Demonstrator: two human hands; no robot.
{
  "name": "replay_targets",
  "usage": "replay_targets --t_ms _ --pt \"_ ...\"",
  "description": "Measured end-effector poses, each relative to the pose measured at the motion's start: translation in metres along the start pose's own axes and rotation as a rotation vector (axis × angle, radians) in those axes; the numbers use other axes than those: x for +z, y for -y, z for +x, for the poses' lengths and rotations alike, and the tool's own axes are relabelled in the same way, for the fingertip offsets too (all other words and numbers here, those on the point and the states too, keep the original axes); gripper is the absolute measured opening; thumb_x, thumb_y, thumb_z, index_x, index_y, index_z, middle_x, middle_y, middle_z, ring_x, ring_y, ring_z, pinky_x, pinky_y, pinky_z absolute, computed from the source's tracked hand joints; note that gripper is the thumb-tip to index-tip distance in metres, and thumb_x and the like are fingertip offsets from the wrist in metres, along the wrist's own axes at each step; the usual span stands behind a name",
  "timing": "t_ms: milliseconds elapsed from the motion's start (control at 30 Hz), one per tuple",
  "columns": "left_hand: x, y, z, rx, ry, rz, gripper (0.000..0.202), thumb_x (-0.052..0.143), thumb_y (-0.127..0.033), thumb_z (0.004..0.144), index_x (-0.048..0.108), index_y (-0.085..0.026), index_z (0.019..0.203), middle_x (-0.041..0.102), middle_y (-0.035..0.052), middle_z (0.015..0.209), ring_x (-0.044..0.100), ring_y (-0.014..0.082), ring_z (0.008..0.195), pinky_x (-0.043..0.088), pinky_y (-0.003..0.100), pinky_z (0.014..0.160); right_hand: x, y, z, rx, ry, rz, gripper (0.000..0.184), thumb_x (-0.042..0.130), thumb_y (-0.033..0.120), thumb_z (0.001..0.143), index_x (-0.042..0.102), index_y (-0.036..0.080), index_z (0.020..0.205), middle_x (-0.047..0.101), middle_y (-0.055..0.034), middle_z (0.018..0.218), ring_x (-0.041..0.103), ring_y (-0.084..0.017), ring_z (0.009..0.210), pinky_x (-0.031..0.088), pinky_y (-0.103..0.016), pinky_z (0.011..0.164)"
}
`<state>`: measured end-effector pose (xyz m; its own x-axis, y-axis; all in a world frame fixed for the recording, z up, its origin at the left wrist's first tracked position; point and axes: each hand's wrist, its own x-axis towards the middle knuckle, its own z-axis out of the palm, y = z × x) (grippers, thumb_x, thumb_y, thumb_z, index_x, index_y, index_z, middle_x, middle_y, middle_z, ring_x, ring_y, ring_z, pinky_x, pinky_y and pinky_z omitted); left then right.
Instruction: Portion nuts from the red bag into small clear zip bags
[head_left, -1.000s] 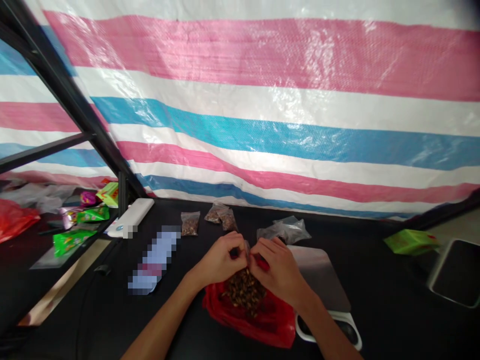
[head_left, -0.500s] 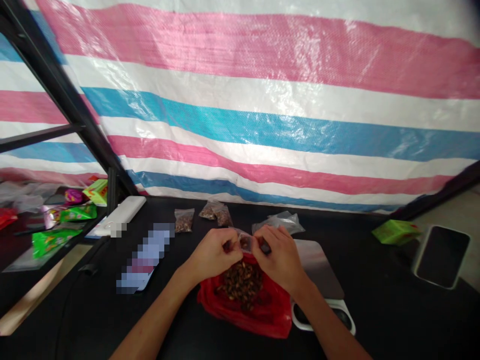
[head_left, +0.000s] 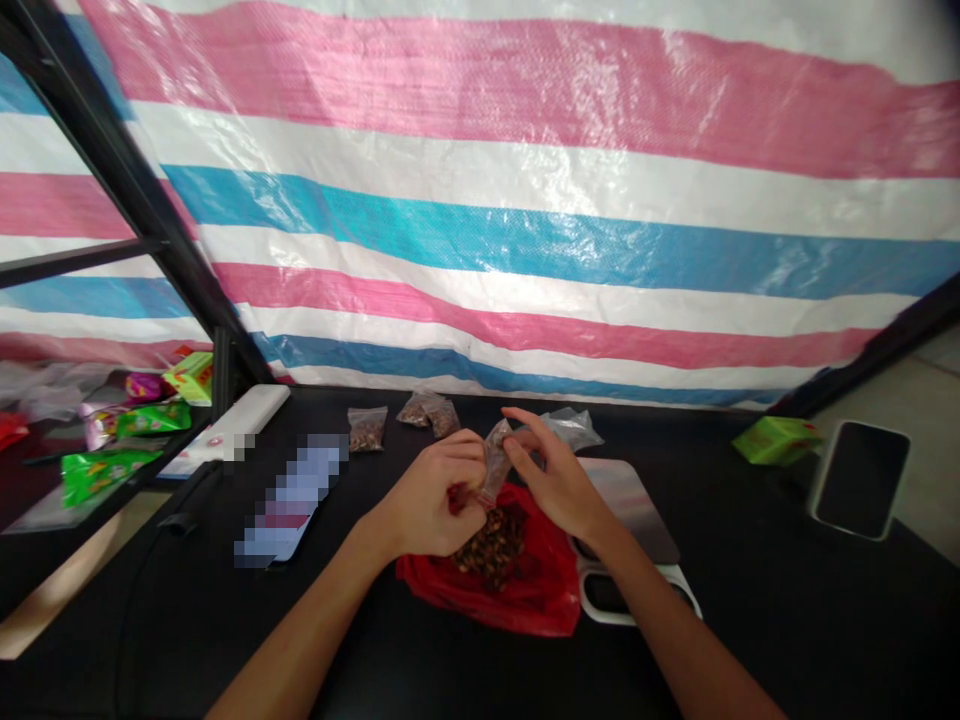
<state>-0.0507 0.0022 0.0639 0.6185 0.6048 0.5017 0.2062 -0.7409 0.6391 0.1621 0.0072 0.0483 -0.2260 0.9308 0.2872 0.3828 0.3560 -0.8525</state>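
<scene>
While raised, left hand (head_left: 433,495) holding baggie (head_left: 495,462)

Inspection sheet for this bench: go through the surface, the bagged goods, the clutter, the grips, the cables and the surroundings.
Surface: black tabletop, a pixelated flat item lying on it.
Job's things: small clear bag held above a red plastic bag of brown dried pieces; filled zip bags further back; kitchen scale at right.
Clutter: crumpled clear bags; green packets at far left.
Grips: left hand closed on the small bag; right hand open beside it.
Cables: thin black cable at left.
Surroundings: striped tarpaulin, black metal frame.
</scene>
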Motion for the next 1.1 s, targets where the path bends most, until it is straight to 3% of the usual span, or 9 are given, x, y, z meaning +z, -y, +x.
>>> replay_targets --t_ms 167,333,433,500,633,800,933,1100 --pt "-0.01 -0.007 0.001 -0.127 0.181 -0.244 0.018 0.051 -0.006 0.068 0.039 -0.02 0.064 0.054 0.0004 0.076 0.05 0.016 0.076 0.039 0.03 0.073 -0.005 0.001 0.0 -0.014 0.086 0.097 0.028 0.06 0.045 0.099 0.067 0.022 0.114 0.074 -0.0038 0.098 0.068 -0.02 0.087 0.052 -0.034 0.081" --pt "-0.019 0.0 0.0 -0.271 0.113 -0.336 0.022 0.054 -0.022 0.088 0.046 -0.019 0.068 0.046 -0.002 0.071 0.044 0.014 0.071 0.036 0.029 0.069 -0.02 0.014 -0.004 -0.032 0.294 -0.005 0.02 0.064 0.034 0.097 0.07 0.025 0.113 0.074 -0.0016 0.104 0.065 -0.018 0.089 0.05 -0.03 0.082" --pt "-0.017 0.002 -0.002 -0.327 0.168 -0.338 0.022 0.066 -0.037 0.089 0.053 -0.019 0.088 0.054 -0.001 0.088 0.051 0.015 0.082 0.041 0.028 0.075 -0.029 0.015 -0.004 -0.049 0.357 0.0 0.022 0.068 0.034 0.095 0.07 0.026 0.115 0.071 -0.0015 0.107 0.062 -0.018 0.089 0.049 -0.03 0.081" --pt "-0.013 0.001 -0.003 -0.36 0.222 -0.33 0.042 0.079 -0.041 0.08 0.053 -0.021 0.105 0.058 0.0009 0.103 0.056 0.0173 0.093 0.045 0.03 0.083 -0.033 0.012 -0.003 -0.065 0.396 0.021 0.024 0.072 0.035 0.092 0.071 0.025 0.114 0.07 -0.0015 0.106 0.061 -0.017 0.087 0.049 -0.03 0.08" --pt "0.001 0.001 -0.005 -0.402 0.305 -0.378 0.071 0.09 -0.035 0.067 0.047 -0.024 0.123 0.063 0.0041 0.115 0.063 0.0215 0.103 0.049 0.034 0.091 -0.039 0.008 -0.003 -0.049 0.457 0.062 0.028 0.075 0.036 0.09 0.071 0.024 0.115 0.068 -0.0022 0.105 0.058 -0.016 0.083 0.048 -0.028 0.074" --pt "0.01 -0.002 -0.003 -0.432 0.305 -0.413 0.054 0.08 -0.028 0.077 0.05 -0.022 0.121 0.071 0.0031 0.106 0.068 0.0211 0.097 0.051 0.034 0.087 -0.043 0.007 -0.004 -0.033 0.517 0.197 0.039 0.077 0.036 0.088 0.067 0.024 0.123 0.07 -0.0028 0.103 0.065 -0.018 0.089 0.052 -0.029 0.077" --pt "0.007 -0.006 -0.001 -0.393 0.273 -0.385 0.051 0.082 -0.027 0.075 0.055 -0.022 0.118 0.072 0.0027 0.106 0.068 0.0226 0.102 0.05 0.035 0.092 -0.044 0.008 -0.004 -0.069 0.45 0.176 0.046 0.08 0.037 0.084 0.066 0.025 0.126 0.073 -0.0035 0.105 0.069 -0.022 0.097 0.054 -0.033 0.084" --pt "0.006 -0.007 0.0 -0.391 0.299 -0.373 0.054 0.085 -0.027 0.072 0.059 -0.022 0.119 0.072 0.0036 0.111 0.067 0.0238 0.106 0.05 0.036 0.094 -0.045 0.011 -0.005 -0.075 0.451 0.097 0.034 0.08 0.04 0.084 0.073 0.024 0.114 0.069 -0.0018 0.09 0.062 -0.018 0.079 0.052 -0.03 0.071"
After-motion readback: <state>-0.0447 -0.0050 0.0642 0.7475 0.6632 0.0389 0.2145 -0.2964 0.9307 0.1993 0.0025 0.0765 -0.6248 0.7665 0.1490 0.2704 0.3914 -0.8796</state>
